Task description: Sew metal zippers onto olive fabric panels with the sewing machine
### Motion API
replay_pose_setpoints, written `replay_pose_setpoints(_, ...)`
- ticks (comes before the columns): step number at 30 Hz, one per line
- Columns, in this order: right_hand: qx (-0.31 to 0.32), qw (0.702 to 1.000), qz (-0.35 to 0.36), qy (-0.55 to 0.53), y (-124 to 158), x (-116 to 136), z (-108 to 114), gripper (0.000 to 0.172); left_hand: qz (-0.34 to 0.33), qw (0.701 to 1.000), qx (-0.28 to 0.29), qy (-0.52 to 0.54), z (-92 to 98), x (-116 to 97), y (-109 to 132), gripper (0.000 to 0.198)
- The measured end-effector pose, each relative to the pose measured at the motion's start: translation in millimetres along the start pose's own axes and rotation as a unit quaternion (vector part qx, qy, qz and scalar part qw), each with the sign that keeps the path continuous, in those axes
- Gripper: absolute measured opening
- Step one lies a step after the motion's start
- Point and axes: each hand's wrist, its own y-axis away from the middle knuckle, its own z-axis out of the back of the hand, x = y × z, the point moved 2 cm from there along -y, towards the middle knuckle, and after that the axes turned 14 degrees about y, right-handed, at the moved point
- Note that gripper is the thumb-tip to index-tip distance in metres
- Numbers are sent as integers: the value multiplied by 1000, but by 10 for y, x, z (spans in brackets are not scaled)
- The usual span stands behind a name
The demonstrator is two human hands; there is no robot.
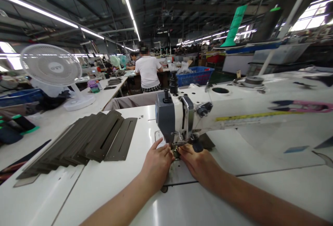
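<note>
Your left hand point(156, 165) and right hand point(200, 163) came in from either side of the presser foot point(177, 147) on the white industrial sewing machine point(179, 116), close together over the needle area. Your grip was closed in toward the foot on both sides, with the left fingers point(165, 149) reaching its edge. Your hands hid most of what lay there, so you could not tell whether either one had firm hold of anything. A dark piece of material point(205, 141) showed just beyond your right hand, beside the foot.

On the white surface point(78, 198) to your left, a fanned stack of dark grey slotted strips point(85, 139) lay near your left hand, with a single slotted strip point(122, 137) at its edge, closest to the machine. Far to your right, pink-handled shears point(299, 106) lay on the machine table.

Ahead, a co-worker in a white T-shirt point(148, 71) stood beyond the machine, near a blue plastic basket point(195, 77). A white electric fan point(50, 64) stood on the neighbouring table to your left.
</note>
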Motion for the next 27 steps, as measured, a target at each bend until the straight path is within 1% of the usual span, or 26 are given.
replay_pose_setpoints(3,-2,999,-20,-33,12,-19,-10,21,8,1000,-11,4,-14,16,13,13)
replay_pose_setpoints(5,-4,999,-15,-40,30,-101,7,14,18,1000,-17,15,-14,51,30,11)
replay_pose_setpoints(6,-8,1000,-7,-24,43,-169,28,16,24,999,-21,24,-5,70,41,10)
replay_pose_setpoints(8,-16,998,-7,58,83,-344,93,21,35,998,-29,44,41,85,65,10)
replay_pose_setpoints(9,-11,993,-16,113,114,-430,133,19,41,997,-32,53,77,69,77,12)
replay_pose_setpoints(11,15,979,-33,199,205,-526,224,12,51,996,-35,67,163,-35,101,11)
replay_pose_setpoints(12,31,974,-36,219,268,-510,272,11,50,996,-33,73,201,-126,110,10)
replay_pose_setpoints(13,42,974,-32,221,342,-444,321,13,39,996,-25,79,229,-238,117,14)
replay_pose_setpoints(14,48,977,-24,206,424,-332,370,14,20,996,-9,87,240,-363,122,26)
replay_pose_setpoints(15,51,983,-18,177,511,-189,421,14,-2,995,13,96,233,-486,125,39)
replay_pose_setpoints(16,47,989,-20,137,600,-31,475,13,-26,993,36,110,212,-596,128,45)
replay_pose_setpoints(17,48,995,-25,86,687,126,528,12,-45,989,57,129,181,-684,130,43)
replay_pose_setpoints(18,49,998,-32,30,767,267,581,13,-55,984,71,154,147,-742,132,36)
replay_pose_setpoints(19,60,997,-49,-30,837,380,630,14,-50,979,75,185,117,-770,135,28)
replay_pose_setpoints(20,83,989,-75,-99,895,461,669,14,-25,973,69,221,93,-768,137,23)
replay_pose_setpoints(21,117,970,-114,-178,938,513,694,15,18,964,56,261,76,-744,140,20)
replay_pose_setpoints(22,155,936,-165,-270,965,542,703,16,75,949,37,304,66,-708,145,18)
replay_pose_setpoints(23,192,882,-222,-369,971,559,694,17,139,927,12,349,62,-670,152,19)
replay_pose_setpoints(24,214,811,-276,-468,953,573,673,20,196,896,-13,399,59,-642,159,20)
replay_pose_setpoints(25,220,733,-318,-559,906,587,641,27,240,860,-37,450,55,-627,163,23)
replay_pose_setpoints(26,211,661,-344,-633,831,598,600,34,269,821,-57,500,50,-628,161,27)
replay_pose_setpoints(27,192,606,-358,-684,737,601,554,42,288,785,-73,544,44,-639,155,32)
